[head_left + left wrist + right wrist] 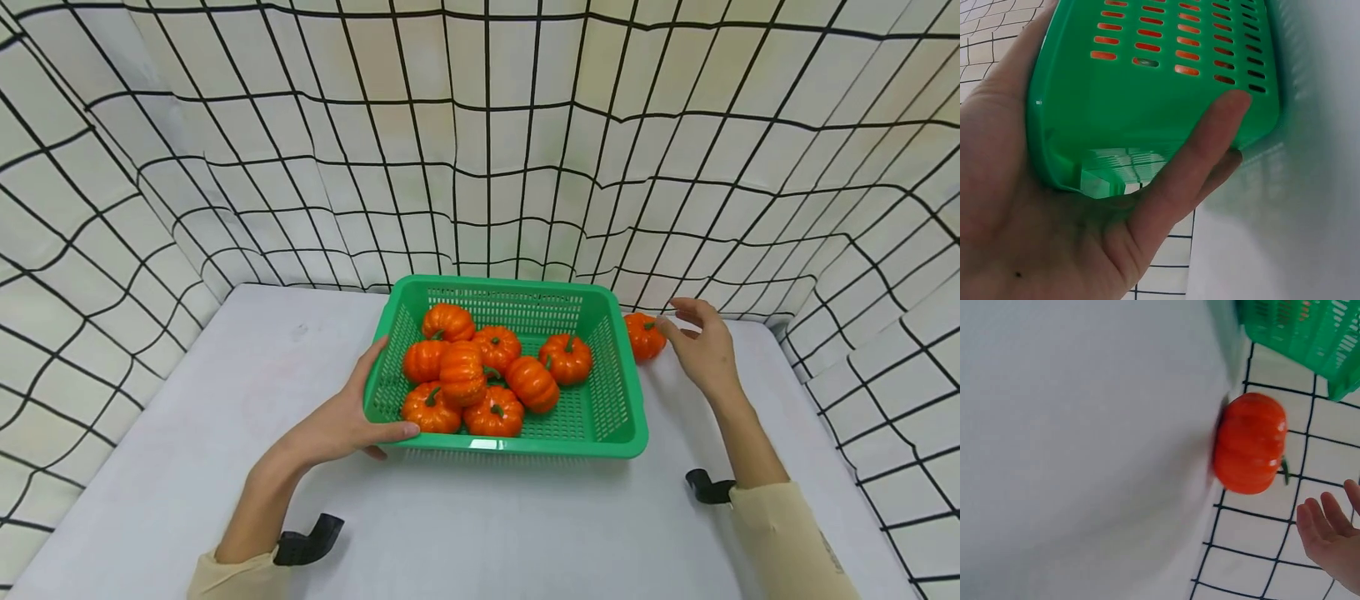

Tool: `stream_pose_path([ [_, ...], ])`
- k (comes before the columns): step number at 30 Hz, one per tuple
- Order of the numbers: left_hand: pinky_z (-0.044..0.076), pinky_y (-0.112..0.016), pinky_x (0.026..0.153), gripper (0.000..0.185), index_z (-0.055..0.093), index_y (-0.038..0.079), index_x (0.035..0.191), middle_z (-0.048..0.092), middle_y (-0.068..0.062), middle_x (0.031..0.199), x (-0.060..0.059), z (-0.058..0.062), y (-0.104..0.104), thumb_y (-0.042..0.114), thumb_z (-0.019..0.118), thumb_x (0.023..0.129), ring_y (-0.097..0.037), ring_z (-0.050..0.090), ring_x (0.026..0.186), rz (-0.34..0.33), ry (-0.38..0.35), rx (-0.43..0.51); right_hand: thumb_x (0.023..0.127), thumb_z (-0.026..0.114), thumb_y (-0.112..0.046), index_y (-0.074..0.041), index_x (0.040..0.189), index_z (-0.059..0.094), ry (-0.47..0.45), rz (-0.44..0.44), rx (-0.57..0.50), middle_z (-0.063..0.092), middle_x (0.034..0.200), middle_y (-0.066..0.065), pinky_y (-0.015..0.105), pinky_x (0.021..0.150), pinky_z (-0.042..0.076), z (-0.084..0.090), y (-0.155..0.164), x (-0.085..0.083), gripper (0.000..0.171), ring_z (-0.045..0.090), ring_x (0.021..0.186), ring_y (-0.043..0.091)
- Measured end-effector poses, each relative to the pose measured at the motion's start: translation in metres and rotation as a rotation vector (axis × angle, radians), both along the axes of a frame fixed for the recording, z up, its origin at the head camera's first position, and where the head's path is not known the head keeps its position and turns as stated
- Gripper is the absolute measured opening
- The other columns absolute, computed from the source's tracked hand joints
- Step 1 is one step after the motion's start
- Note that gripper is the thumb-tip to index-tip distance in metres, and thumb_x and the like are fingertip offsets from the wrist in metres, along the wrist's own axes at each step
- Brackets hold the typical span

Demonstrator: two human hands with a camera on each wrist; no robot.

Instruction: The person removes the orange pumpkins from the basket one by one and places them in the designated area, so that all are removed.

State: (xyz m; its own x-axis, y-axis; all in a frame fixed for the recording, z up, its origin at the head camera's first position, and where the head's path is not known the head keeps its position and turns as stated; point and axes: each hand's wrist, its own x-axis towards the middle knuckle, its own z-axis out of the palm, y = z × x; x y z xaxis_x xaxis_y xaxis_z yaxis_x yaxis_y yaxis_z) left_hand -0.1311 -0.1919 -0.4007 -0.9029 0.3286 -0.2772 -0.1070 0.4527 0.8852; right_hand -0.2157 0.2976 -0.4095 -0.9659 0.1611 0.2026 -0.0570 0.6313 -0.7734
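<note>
A green plastic basket (517, 447) with slotted walls holds several small orange pumpkins (532, 383) with green stems, heaped toward its left side. My left hand (348, 421) grips the basket's front left corner, thumb on the rim. In the left wrist view, fingers (1194, 153) of that hand lie against the basket's outer wall (1116, 106). One more pumpkin (643, 337) sits on the table just right of the basket. Beside it is my right hand (703, 346), fingers spread and loosely bent. The right wrist view shows a gap between this hand (1334, 534) and the pumpkin (1250, 444).
The white table (480, 525) runs under everything. Black netting (487, 175) over pale sheets rises behind the basket and along both sides. The basket's back wall and the loose pumpkin stand close to the rear netting. A black strap mount (309, 542) is on the left wrist.
</note>
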Motion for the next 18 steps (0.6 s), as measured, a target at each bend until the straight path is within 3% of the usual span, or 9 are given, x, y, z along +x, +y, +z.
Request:
stream_pose_path([
  [2,0.065,-0.046,0.069,0.128,-0.013,0.046,0.163,0.015,-0.028,0.168,0.001,0.0,0.0,0.035,0.087,0.085,-0.035,0.066,0.107,0.011,-0.006,0.001,0.104,0.063,-0.033,-0.003,0.143,0.056,0.03,-0.003,-0.012,0.058,0.147,0.017,0.05,0.112,0.049,0.007,-0.007,0.004,0.05,0.055,0.138,0.034],
  [6,0.065,-0.045,0.073,0.127,-0.011,0.045,0.164,0.017,-0.028,0.167,0.001,-0.001,0.0,0.033,0.087,0.085,-0.033,0.069,0.102,0.021,0.0,0.008,0.104,0.064,-0.03,-0.006,0.138,0.061,0.08,0.03,-0.03,0.064,0.141,0.013,0.026,0.105,0.053,0.018,-0.019,0.012,0.042,0.06,0.132,0.029],
  [9,0.063,-0.049,0.085,0.126,-0.011,0.042,0.165,0.017,-0.027,0.168,0.001,-0.001,0.0,0.036,0.087,0.085,-0.038,0.065,0.115,0.02,0.039,-0.037,0.104,0.065,-0.027,-0.005,0.136,0.062,0.114,0.079,-0.034,0.066,0.137,0.013,0.013,0.098,0.048,0.024,-0.028,0.018,0.038,0.062,0.129,0.028],
  [14,0.046,-0.064,0.108,0.126,-0.01,0.037,0.166,0.013,-0.022,0.173,0.001,-0.003,0.0,0.043,0.085,0.084,-0.047,0.04,0.145,0.023,0.117,-0.134,0.104,0.065,-0.025,-0.005,0.132,0.064,0.149,0.162,-0.05,0.067,0.132,0.01,0.008,0.096,0.046,0.03,-0.041,0.026,0.034,0.063,0.124,0.02],
  [18,0.044,-0.067,0.11,0.126,-0.01,0.035,0.167,0.01,-0.022,0.174,0.0,-0.003,0.001,0.043,0.085,0.085,-0.049,0.037,0.147,0.02,0.121,-0.125,0.103,0.066,-0.024,-0.007,0.131,0.065,0.146,0.221,-0.061,0.069,0.13,0.01,0.008,0.092,0.048,0.034,-0.05,0.032,0.032,0.064,0.116,0.015],
])
